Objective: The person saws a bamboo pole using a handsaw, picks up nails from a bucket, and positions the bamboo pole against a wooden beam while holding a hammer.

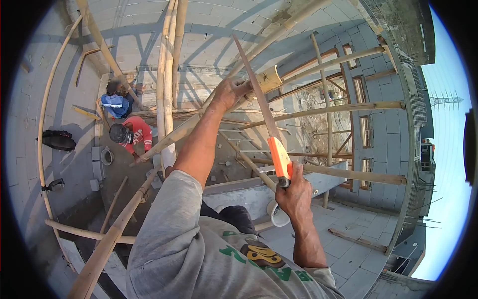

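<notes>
My right hand is closed around the orange handle of a handsaw. The long blade points up and away, crossing beside a short, wide piece of bamboo with an open end. My left hand has its fingers closed on that bamboo, just left of the blade. Whether the teeth touch the bamboo cannot be made out. Part of the bamboo is hidden behind my left hand and the blade.
Bamboo poles stand and cross around me, with more spanning to the right. Well below, one person in red and another in blue are at floor level. A white bucket hangs or stands near my right arm. Grey block walls surround the space.
</notes>
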Motion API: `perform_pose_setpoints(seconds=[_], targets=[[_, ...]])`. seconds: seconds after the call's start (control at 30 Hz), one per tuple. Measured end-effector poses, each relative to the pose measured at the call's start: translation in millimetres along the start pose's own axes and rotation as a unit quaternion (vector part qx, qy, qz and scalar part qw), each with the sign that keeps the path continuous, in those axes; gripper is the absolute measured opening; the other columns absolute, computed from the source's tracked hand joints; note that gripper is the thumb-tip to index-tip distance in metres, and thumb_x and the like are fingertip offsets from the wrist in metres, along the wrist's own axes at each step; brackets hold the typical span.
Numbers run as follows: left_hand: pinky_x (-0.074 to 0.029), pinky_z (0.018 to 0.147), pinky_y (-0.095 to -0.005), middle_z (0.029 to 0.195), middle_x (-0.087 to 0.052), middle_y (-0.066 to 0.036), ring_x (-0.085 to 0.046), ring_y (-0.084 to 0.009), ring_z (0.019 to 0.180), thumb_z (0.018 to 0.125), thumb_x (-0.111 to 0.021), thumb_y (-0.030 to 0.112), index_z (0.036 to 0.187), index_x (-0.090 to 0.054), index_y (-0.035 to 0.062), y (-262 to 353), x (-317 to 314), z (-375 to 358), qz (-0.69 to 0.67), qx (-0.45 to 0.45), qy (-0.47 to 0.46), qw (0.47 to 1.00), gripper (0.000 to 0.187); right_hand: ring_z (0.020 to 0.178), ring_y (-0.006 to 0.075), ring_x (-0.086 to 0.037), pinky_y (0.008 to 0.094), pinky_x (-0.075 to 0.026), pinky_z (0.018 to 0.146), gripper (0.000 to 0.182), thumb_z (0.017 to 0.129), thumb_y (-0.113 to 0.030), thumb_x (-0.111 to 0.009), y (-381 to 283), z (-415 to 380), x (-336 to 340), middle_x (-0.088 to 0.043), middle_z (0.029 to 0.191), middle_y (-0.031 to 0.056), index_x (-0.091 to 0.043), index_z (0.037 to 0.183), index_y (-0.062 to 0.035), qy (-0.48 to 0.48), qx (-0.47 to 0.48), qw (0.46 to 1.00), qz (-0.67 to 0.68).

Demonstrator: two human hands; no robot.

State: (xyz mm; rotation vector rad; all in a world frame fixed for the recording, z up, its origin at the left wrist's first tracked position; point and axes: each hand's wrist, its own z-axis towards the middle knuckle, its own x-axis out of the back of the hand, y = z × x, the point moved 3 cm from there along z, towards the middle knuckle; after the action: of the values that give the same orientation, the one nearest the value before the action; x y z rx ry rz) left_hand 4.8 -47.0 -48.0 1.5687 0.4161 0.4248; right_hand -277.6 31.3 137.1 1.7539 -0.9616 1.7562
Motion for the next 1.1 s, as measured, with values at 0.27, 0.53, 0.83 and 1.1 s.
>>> perform_pose_setpoints(seconds=[0.27, 0.53, 0.83, 1.1], targets=[[-0.045, 0.069, -0.0383, 0.075, -0.065, -0.012, -0.060, -0.0228, 0.072, 0.063, -0.050, 0.090, 0.086, -0.070, 0.0013, -4, -2, 0, 0.007, 0.008, 0.016, 1.000, 0.094, 0.066, 0.0450, -0.063, 0.0540, -0.050, 0.062, 0.053, 0.070, -0.004, -0.063, -30, 71, -7, -0.063, 0.069, 0.0243, -0.040, 0.117, -0.0012, 0.002, 0.011, 1.000, 0.001], [-0.045, 0.068, -0.0411, 0.074, -0.065, -0.013, -0.060, -0.0271, 0.070, 0.064, -0.053, 0.087, 0.089, -0.070, 0.0045, 15, -2, -17, 0.048, 0.002, 0.048, 0.998, 0.088, 0.065, 0.0453, -0.063, 0.0536, -0.050, 0.061, 0.049, 0.069, -0.003, -0.062, -19, 36, 5, -0.061, 0.066, 0.0247, -0.041, 0.113, -0.0019, 0.013, 0.021, 1.000, -0.001], [-0.045, 0.066, -0.0415, 0.072, -0.064, -0.013, -0.059, -0.0302, 0.068, 0.066, -0.052, 0.086, 0.089, -0.069, 0.0065, -8, -5, -4, 0.031, -0.039, 0.068, 0.996, 0.085, 0.073, 0.0455, -0.064, 0.0522, -0.052, 0.066, 0.047, 0.076, -0.005, -0.058, 9, -29, 6, -0.063, 0.087, 0.0268, -0.042, 0.120, -0.0004, 0.009, 0.001, 1.000, 0.027], [-0.045, 0.066, -0.0274, 0.073, -0.064, -0.004, -0.055, -0.0091, 0.070, 0.079, -0.066, 0.054, 0.085, -0.069, -0.0047, 1, -2, -8, -0.023, 0.007, 0.020, 1.000, 0.059, 0.065, 0.0439, -0.064, 0.0519, -0.051, 0.063, 0.054, 0.067, -0.004, -0.063, -26, 54, -6, -0.063, 0.068, 0.0234, -0.041, 0.116, -0.0004, 0.008, -0.007, 1.000, -0.005]])
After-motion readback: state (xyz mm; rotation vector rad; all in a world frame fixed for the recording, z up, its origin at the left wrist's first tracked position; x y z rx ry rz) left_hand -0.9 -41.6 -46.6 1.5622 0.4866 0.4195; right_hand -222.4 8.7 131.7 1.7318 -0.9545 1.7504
